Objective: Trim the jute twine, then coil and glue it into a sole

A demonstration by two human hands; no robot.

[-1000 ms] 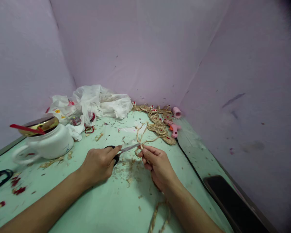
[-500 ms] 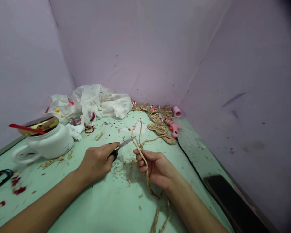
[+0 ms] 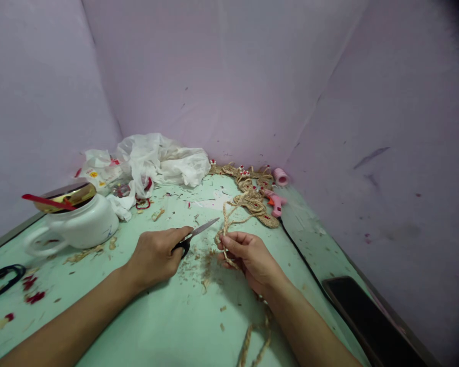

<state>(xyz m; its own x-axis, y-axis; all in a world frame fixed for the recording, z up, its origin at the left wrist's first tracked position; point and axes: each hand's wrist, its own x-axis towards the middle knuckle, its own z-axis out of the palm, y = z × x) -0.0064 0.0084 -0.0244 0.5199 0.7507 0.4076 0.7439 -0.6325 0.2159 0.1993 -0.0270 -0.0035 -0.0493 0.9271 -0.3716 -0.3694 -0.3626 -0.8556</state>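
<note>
In my left hand (image 3: 156, 255) is a pair of scissors (image 3: 204, 227) with black handles, its blades closed and pointing right. My right hand (image 3: 248, 257) pinches a braided straw-coloured cord (image 3: 227, 219) between thumb and fingers. A loop of the cord rises above my fingertips, and its other end trails under my wrist to the table's near side. The scissor tip is a little left of the cord, apart from it. Fibre scraps (image 3: 208, 262) are scattered on the pale green table between the hands.
Coiled braided pieces (image 3: 252, 201) with red bits lie at the back, beside a pink glue gun (image 3: 276, 202) and a pink spool (image 3: 280, 177). A white mug (image 3: 87, 224) stands left, plastic bags (image 3: 164, 160) behind it. A black phone (image 3: 367, 316) is at right.
My right hand has shifted its hold on the cord, and the upper loop has moved to the right. The scissors have tilted slightly but stay in my left hand.
</note>
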